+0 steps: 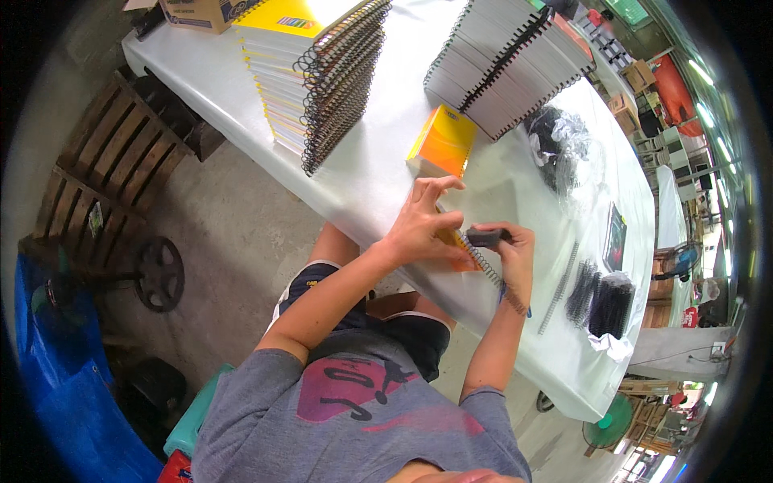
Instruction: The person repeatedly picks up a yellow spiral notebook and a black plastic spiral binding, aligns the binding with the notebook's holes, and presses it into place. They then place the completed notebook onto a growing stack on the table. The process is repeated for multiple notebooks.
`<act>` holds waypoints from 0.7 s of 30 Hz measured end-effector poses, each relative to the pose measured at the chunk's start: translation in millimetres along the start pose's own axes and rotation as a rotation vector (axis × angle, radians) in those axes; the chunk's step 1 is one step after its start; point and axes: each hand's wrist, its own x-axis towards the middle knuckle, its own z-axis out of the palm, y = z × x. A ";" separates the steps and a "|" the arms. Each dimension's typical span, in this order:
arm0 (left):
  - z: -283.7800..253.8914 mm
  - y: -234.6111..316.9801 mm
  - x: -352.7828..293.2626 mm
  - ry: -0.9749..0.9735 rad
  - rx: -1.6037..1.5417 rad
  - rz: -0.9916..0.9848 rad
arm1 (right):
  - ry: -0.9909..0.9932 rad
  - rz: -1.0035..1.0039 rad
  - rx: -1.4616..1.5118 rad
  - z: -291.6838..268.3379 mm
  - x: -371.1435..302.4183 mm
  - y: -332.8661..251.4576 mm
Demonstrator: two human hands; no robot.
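At the table's near edge, my left hand (pixel 423 224) grips a small notebook (pixel 457 256) with a yellow-orange cover, fingers bent over it and thumb along its side. A dark wire coil (pixel 489 272) runs along the notebook's right edge, and its free end hangs out past the pages toward my right wrist. My right hand (pixel 517 251) is closed around a small dark grey block (pixel 485 237), which lies against the upper part of the coil. Just beyond my left hand sits a stack of small orange-yellow notebooks (pixel 445 138).
A tall stack of coil-bound yellow notebooks (pixel 314 80) stands far left; more bound stacks (pixel 509 68) stand at the back. On the right lie plastic-wrapped black coils (pixel 555 145), a loose coil (pixel 558 288), bundles of coils (pixel 608 310) and a dark booklet (pixel 615 236).
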 end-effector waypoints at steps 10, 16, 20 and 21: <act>3.9 -5.4 2.2 0.104 -0.151 -0.177 | 0.000 -0.090 0.096 3.6 0.7 -1.7; 4.5 -7.2 0.4 0.074 -0.199 -0.249 | 0.012 -0.066 0.060 6.5 6.4 -0.6; 2.6 -7.2 1.0 0.053 -0.229 -0.261 | -0.127 -0.165 0.200 5.7 9.6 3.7; 2.1 -6.5 0.7 0.055 -0.232 -0.261 | -0.112 -0.155 0.172 5.5 10.6 4.1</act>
